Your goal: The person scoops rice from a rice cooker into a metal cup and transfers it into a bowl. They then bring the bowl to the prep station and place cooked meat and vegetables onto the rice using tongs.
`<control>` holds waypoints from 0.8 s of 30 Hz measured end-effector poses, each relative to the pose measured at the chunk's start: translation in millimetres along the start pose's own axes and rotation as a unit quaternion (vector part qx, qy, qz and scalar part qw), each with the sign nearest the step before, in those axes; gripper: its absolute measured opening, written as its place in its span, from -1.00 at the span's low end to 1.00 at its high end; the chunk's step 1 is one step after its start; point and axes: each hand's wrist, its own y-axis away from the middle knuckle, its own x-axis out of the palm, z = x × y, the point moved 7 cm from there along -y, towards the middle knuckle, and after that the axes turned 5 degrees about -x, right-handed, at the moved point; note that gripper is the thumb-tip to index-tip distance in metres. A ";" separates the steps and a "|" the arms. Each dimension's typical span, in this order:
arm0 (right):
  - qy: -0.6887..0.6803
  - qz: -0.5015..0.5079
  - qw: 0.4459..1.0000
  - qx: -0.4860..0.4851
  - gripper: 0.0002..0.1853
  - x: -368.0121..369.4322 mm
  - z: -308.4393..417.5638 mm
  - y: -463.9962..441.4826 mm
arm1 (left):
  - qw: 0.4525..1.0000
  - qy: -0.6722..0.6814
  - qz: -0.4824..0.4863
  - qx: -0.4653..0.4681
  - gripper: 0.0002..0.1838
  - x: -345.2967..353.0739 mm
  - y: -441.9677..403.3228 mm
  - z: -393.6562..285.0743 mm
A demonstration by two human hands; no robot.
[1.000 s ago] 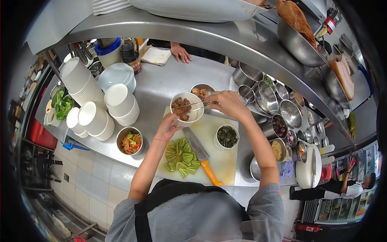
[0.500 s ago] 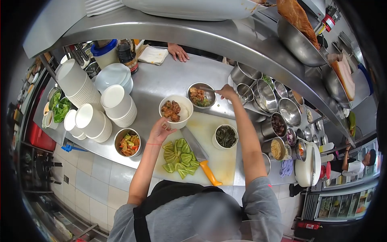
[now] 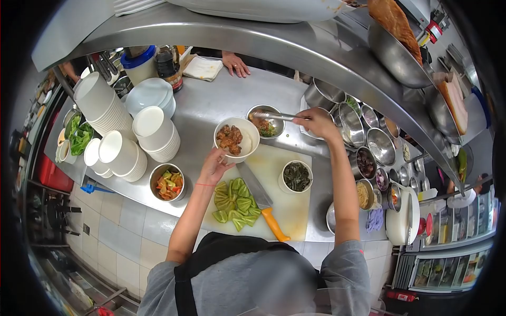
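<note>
My left hand (image 3: 213,164) is closed on the near-left side of a white paper bowl (image 3: 253,145), which is tilted slightly. Browned meat pieces (image 3: 229,139) and white rice lie inside it. My right hand (image 3: 319,124) grips metal tongs (image 3: 284,116), whose tips reach into a steel bowl (image 3: 275,135) with meat and chopped greens. On the cutting board (image 3: 295,218) lie sliced green vegetables (image 3: 237,205) and a knife with an orange handle (image 3: 274,225). A white tub of dark leafy greens (image 3: 296,176) stands at the board's right.
Stacked white paper bowls (image 3: 155,134) and a steel pot of cut peppers (image 3: 167,183) stand to the left. Several steel ingredient containers (image 3: 379,146) crowd the right. A metal shelf (image 3: 253,45) crosses overhead. Across the counter rests another person's hand (image 3: 236,64).
My right hand has moved right and slightly toward me, with the tongs' tips still over the steel bowl. My left hand and the paper bowl have shifted slightly right.
</note>
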 end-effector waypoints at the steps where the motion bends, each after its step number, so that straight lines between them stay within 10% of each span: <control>1: 0.011 0.012 1.000 -0.008 -0.63 3.6 10.8 4.7 | 1.000 -0.009 0.001 0.002 -0.73 8.7 4.2 -0.5; 15: 0.126 -0.061 0.989 -0.054 -0.62 -3.4 34.9 2.9 | 0.998 0.059 0.035 -0.012 -0.70 -2.1 11.6 -3.1; 24: 0.150 0.019 0.981 0.122 -0.68 70.8 -76.7 -59.3 | 0.999 0.026 0.018 -0.012 -0.70 -8.2 24.2 -10.0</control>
